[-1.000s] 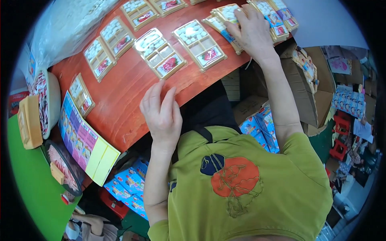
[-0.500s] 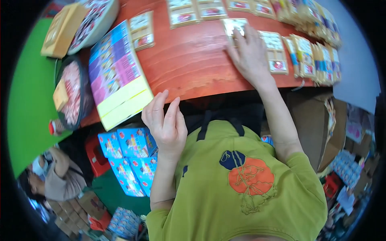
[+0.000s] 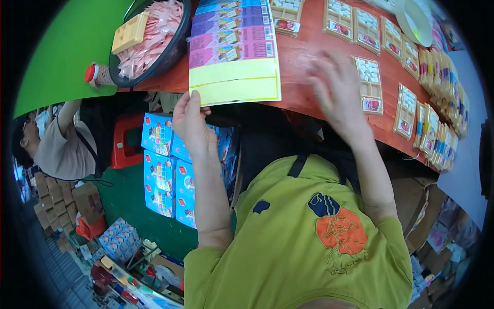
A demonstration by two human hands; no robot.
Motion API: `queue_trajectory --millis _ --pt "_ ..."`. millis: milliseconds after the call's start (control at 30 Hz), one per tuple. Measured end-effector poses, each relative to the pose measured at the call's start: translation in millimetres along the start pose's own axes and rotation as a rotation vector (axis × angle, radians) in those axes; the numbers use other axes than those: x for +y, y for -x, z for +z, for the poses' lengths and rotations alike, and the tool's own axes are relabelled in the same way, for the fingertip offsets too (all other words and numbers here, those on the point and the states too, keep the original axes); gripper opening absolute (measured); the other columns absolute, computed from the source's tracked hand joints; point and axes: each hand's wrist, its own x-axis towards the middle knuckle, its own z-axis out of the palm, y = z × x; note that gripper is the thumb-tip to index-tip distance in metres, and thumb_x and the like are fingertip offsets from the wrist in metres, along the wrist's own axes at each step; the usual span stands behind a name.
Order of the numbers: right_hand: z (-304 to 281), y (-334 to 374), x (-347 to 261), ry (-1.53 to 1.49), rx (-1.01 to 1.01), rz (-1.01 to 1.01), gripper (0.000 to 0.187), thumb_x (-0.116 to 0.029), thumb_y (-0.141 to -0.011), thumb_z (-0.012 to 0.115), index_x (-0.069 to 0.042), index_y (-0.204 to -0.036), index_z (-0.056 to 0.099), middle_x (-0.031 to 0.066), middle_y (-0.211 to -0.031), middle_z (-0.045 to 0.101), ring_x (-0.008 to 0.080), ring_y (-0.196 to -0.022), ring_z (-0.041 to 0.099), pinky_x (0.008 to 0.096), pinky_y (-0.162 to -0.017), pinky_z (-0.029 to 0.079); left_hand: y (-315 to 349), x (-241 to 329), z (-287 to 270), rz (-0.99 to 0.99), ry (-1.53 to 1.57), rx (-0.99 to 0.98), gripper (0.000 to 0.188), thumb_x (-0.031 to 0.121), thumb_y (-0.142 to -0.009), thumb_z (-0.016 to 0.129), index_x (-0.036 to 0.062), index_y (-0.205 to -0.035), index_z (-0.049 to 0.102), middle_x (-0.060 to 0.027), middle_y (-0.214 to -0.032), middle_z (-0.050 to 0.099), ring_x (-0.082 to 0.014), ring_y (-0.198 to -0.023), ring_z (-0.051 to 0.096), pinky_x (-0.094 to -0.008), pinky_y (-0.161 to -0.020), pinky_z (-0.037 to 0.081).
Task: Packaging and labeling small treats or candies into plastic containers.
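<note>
My left hand [image 3: 194, 123] is at the near left corner of a stack of printed card sheets [image 3: 234, 87], with coloured label strips and a pale yellow end. Its thumb lies on the corner and its fingers curl at the edge, closed on it. My right hand [image 3: 337, 90] is over the red table, right of the sheets. Motion blurs its fingers, but they look apart with nothing visible in them. Beside it lies a shallow divided tray [image 3: 368, 82] holding white pieces and a small red-printed packet. Similar trays [image 3: 338, 18] line the table's far side.
On the left, a dark basin [image 3: 150, 41] holds pink packets and a cream tray [image 3: 129, 33]. Next to it stands a red-lidded jar [image 3: 98, 75]. Bundled trays [image 3: 437, 131] stack at the right. Blue boxes [image 3: 160, 170] sit below the table. Another person [image 3: 67, 139] is at the left.
My left hand has reached the sheets' near corner and closed on it. My right hand has left the tray it was touching. The whole view has shifted.
</note>
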Motion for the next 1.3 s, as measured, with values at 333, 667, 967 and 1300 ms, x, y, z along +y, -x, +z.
queue_trajectory --millis 333,667,967,1300 --pt "67.4 -55.7 -86.8 -0.382 -0.077 -0.350 0.025 -0.022 -0.095 0.061 -0.005 -0.114 0.065 0.0118 -0.123 0.061 0.0291 -0.118 0.056 0.0434 -0.100 0.040 24.0 21.5 18.1 -0.248 0.070 -0.189 0.033 0.013 -0.090 0.073 -0.0049 -0.115 0.062 -0.0092 -0.096 0.069 -0.0152 -0.079 0.067 -0.0250 -0.073 0.054" --pt "70.8 -48.6 -83.0 -0.510 -0.086 -0.382 0.022 -0.011 -0.088 0.066 -0.001 -0.107 0.067 0.0127 -0.111 0.064 0.0309 -0.105 0.061 0.0425 -0.089 0.049 32.7 10.0 28.5 -0.193 -0.049 -0.254 0.029 0.006 -0.094 0.068 -0.0069 -0.120 0.064 -0.0080 -0.101 0.072 -0.0095 -0.086 0.067 -0.0220 -0.079 0.053" --pt "56.1 -57.5 -87.2 -0.452 -0.243 -0.420 0.019 -0.005 -0.082 0.066 0.002 -0.100 0.065 0.0143 -0.095 0.063 0.0333 -0.086 0.067 0.0406 -0.074 0.056 39.0 2.6 37.6 0.269 -0.448 -0.315 0.022 0.003 -0.095 0.064 -0.0060 -0.115 0.068 0.0002 -0.077 0.068 -0.0022 -0.068 0.055 -0.0194 -0.064 0.046" --pt "66.1 -57.1 -80.1 -0.455 -0.112 -0.376 0.011 -0.010 -0.079 0.070 -0.003 -0.086 0.066 0.0116 -0.078 0.064 0.0322 -0.071 0.067 0.0402 -0.061 0.055 35.3 -4.6 33.4 0.412 -0.603 -0.369 0.025 0.001 -0.091 0.065 -0.0023 -0.116 0.068 -0.0067 -0.069 0.065 -0.0027 -0.063 0.054 -0.0234 -0.059 0.046"
